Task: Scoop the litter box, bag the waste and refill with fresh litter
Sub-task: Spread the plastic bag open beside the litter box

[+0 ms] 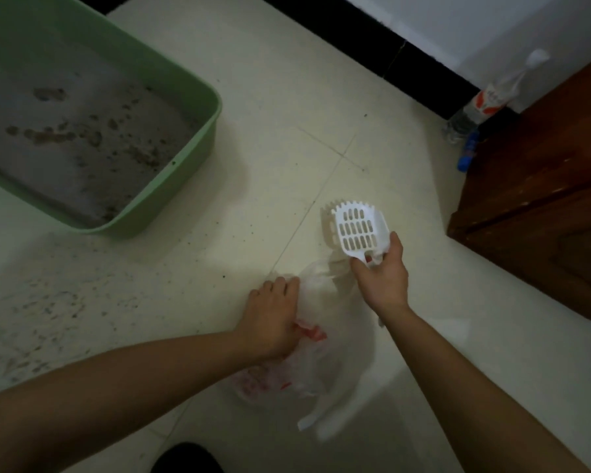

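Right now the bag is being readied, so the scooping itself is not yet under way. The left hand [273, 317], lower middle of the frame, is pressing down on a thin plastic bag [321, 356] with red print that is lying crumpled on the tiled floor [287, 97]. Its fingers [280, 285] are curling over the bag's upper edge and gripping it. Just right of it, the right hand [382, 279] is holding a white slotted litter scoop [359, 230] by its handle, fingers wrapping round it. A bit of the bag's rim seems to be caught in the same grip, though that is hard to tell. The scoop is looking empty.

The green litter box [193, 145] is sitting at the upper left, well apart from the hands, and its grey litter [82, 138] is showing dark clumps. Loose grains are scattering over the floor at the lower left.

Judging by this, the next move is calling for the bag's mouth to be pulled open and kept open. The scoop can then be carried to the box and its clumps brought back and tipped inside.

A bottle [485, 104] is leaning beside a wooden cabinet [543, 199] at the right.
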`<action>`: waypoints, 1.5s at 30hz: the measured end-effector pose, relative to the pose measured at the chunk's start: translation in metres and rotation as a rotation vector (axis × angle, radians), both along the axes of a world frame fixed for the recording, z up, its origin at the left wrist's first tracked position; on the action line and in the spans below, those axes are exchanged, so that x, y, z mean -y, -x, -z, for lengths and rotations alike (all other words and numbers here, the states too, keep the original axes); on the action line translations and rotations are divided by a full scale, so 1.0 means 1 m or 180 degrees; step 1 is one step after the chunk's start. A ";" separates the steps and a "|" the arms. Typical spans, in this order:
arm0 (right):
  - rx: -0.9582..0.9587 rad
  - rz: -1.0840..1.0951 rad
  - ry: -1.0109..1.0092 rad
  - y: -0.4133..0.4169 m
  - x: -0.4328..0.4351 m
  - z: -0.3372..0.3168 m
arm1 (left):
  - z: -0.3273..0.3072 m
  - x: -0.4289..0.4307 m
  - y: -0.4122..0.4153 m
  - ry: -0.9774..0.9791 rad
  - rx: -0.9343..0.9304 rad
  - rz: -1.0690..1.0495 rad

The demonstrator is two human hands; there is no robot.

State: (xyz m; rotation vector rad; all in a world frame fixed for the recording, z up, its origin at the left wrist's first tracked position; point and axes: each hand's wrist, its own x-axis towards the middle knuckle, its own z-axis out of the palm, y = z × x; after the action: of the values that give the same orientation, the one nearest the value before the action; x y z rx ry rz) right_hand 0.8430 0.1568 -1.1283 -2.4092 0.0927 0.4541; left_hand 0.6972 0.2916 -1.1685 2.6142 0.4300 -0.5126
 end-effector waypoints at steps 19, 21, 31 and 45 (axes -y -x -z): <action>0.1175 -0.1401 -0.0691 -0.029 -0.244 -0.170 | -0.196 -0.255 -0.004 -0.0402 0.2598 -0.2001; 0.1185 -0.1580 -0.0796 -0.013 -0.276 -0.171 | -0.198 -0.278 0.015 -0.0516 0.2505 -0.2237; 0.0808 -0.3039 -0.0882 0.089 -0.385 -0.133 | -0.193 -0.318 0.152 -0.1079 0.1929 -0.3461; -0.0333 -0.4402 -0.0914 0.240 -0.398 -0.049 | -0.202 -0.247 0.291 -0.1553 0.0694 -0.4653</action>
State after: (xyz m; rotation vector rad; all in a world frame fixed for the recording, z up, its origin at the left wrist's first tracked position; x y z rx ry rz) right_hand 0.6031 0.5543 -1.0796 -1.8145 -1.5311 1.0688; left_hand 0.4060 0.5382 -0.9662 1.8989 2.2443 0.4177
